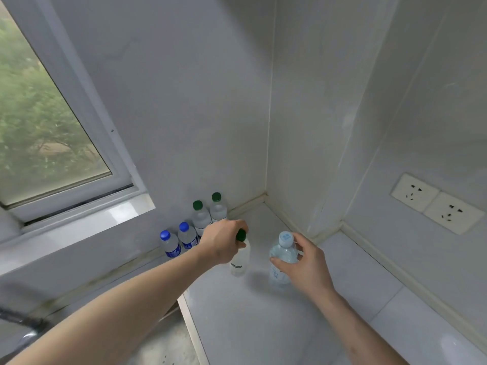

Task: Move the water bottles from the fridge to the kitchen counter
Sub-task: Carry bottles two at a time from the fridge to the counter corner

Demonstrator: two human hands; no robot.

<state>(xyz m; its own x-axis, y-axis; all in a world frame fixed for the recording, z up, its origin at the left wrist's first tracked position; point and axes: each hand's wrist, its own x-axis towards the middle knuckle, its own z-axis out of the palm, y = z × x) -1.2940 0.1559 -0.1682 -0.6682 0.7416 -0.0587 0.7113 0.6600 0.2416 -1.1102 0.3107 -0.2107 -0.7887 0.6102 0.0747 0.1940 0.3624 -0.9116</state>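
Bottles are being set down on the kitchen counter [329, 299], both upright, long axes vertical; the landmark taken is the wall corner [264, 196] at the back of the counter. The left hand [224, 241] is curled over the top of a green-capped bottle [240, 259], gripping it round cap and neck from above, so the body hangs straight below the grip; its base appears to be on, or just above, the counter surface, and which cannot be told. The right hand [303, 267] is wrapped round the body of a pale-blue-capped bottle [282, 256] from its right side, thumb across the front, fingers behind; the base is blurred, so contact with the counter is judged likely but not certain.

Out from the corner, leftward along the back wall, four bottles already stand in a row: two green-capped bottles [209, 214] nearer the corner, then two blue-capped bottles [179, 239]; the left hand is just in front of this row, so a backward shove could knock them. Between the two held bottles a gap is kept. The counter's front-left edge [189, 325] lies near the left forearm; open surface is seen to the right of the corner, below the wall sockets [434, 202]. Release is judged the step in hand: each grip to be loosened straight upward or sideways, away from the row.
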